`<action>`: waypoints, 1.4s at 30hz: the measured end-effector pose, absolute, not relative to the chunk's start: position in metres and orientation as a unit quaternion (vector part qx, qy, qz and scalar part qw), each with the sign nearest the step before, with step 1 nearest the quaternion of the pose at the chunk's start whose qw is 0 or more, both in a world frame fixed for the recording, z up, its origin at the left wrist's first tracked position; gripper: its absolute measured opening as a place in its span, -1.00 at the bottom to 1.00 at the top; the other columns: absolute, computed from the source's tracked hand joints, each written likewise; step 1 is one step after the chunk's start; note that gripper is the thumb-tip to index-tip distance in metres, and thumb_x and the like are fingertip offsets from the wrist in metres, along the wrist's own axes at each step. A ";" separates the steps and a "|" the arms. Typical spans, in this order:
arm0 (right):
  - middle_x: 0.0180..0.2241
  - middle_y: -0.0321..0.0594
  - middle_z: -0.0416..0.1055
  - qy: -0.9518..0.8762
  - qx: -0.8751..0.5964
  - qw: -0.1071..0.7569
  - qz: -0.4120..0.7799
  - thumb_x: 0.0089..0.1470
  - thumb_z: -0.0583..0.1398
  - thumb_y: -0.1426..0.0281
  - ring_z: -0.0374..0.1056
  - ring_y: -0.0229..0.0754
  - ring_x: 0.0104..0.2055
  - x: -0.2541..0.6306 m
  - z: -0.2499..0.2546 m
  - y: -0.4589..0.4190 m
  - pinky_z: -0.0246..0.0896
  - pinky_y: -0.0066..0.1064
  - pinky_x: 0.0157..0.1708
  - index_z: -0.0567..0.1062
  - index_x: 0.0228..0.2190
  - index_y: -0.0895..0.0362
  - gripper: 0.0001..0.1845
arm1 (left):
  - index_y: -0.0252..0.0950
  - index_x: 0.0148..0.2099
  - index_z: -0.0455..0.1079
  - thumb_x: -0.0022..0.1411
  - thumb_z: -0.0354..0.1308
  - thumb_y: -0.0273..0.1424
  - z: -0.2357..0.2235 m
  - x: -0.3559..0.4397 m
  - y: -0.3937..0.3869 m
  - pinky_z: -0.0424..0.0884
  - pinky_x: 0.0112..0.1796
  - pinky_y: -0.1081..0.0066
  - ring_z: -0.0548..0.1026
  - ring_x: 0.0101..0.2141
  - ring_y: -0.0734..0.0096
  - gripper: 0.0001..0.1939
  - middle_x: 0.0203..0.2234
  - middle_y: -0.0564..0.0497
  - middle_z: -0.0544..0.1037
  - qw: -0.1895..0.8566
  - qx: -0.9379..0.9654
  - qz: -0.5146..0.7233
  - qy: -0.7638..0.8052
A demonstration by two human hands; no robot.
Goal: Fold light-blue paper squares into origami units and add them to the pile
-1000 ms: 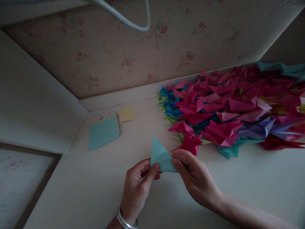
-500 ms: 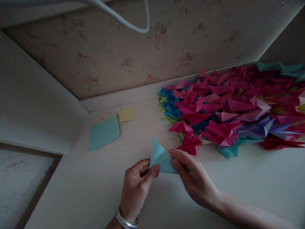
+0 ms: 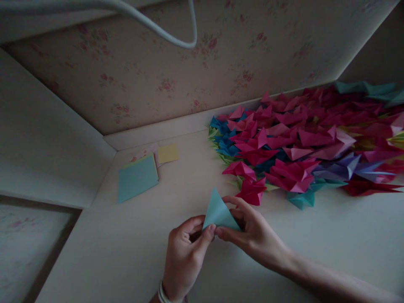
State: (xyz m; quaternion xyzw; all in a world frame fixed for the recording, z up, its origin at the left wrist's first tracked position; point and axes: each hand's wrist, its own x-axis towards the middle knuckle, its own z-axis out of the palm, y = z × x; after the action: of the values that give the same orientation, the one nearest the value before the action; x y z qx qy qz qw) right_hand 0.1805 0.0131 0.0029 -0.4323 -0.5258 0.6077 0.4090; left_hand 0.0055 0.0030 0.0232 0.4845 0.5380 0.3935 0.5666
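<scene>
A light-blue sheet of origami paper [image 3: 218, 212], folded into a triangle with its tip pointing up, is held between both hands above the white desk. My left hand [image 3: 188, 248] pinches its lower left part, thumb on the near face and fingers behind. My right hand [image 3: 252, 231] grips the lower right side, with the thumb along the bottom edge close to the left thumb. The fingers behind the paper are partly hidden. A bracelet [image 3: 164, 292] circles the left wrist.
Many folded paper cranes [image 3: 296, 139], mostly pink and red, cover the desk's right rear. Light-blue paper squares [image 3: 138, 178] and a small yellow square [image 3: 168, 153] lie at the left. A white cable [image 3: 151, 26] hangs before the flowered wall [image 3: 135, 84].
The folded paper has shifted slightly right and turned more upright. My right thumb has moved down and left to the bottom edge, beside my left thumb.
</scene>
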 end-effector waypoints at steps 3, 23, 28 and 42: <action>-0.39 -0.30 0.49 -0.509 -0.430 0.396 0.632 0.05 0.37 0.35 0.41 -0.21 -0.39 0.181 0.002 0.015 0.31 -0.44 -0.42 0.32 0.00 0.13 -0.48 | -0.28 -0.11 0.62 0.24 0.28 -0.31 0.021 0.005 0.003 0.48 -0.24 0.43 0.61 -0.34 0.29 -0.78 -0.33 -0.06 0.70 0.583 0.473 0.395 0.530; -0.26 -0.20 0.54 -0.554 -0.462 0.519 0.460 0.16 0.30 0.38 0.49 -0.18 -0.28 0.190 0.000 0.012 0.45 -0.46 -0.35 0.51 -0.31 0.06 -0.95 | -0.31 -0.26 0.61 0.15 0.37 -0.33 0.023 0.006 0.006 0.52 -0.39 0.52 0.63 -0.37 0.35 -0.84 -0.42 -0.04 0.68 0.647 0.343 0.407 0.545; -0.27 -0.20 0.57 -0.556 -0.474 0.518 0.445 0.12 0.32 0.37 0.52 -0.20 -0.36 0.190 0.005 0.013 0.48 -0.49 -0.44 0.54 -0.24 0.05 -0.88 | -0.33 -0.19 0.61 0.17 0.35 -0.27 0.027 0.008 0.005 0.53 -0.40 0.48 0.65 -0.33 0.26 -0.77 -0.37 -0.11 0.69 0.642 0.377 0.385 0.546; -0.37 -0.23 0.53 -0.534 -0.473 0.527 0.462 0.16 0.29 0.37 0.46 -0.24 -0.40 0.189 0.007 0.015 0.38 -0.55 -0.48 0.53 -0.42 0.10 -0.89 | -0.32 -0.19 0.60 0.19 0.33 -0.22 0.025 0.008 0.000 0.55 -0.38 0.46 0.66 -0.33 0.24 -0.73 -0.42 -0.09 0.69 0.643 0.401 0.367 0.539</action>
State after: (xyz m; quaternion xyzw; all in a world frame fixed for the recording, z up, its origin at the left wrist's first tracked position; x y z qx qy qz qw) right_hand 0.1889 0.0147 0.0073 -0.4728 -0.5339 0.4622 0.5270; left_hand 0.0081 0.0003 0.0252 0.4006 0.5395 0.3670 0.6433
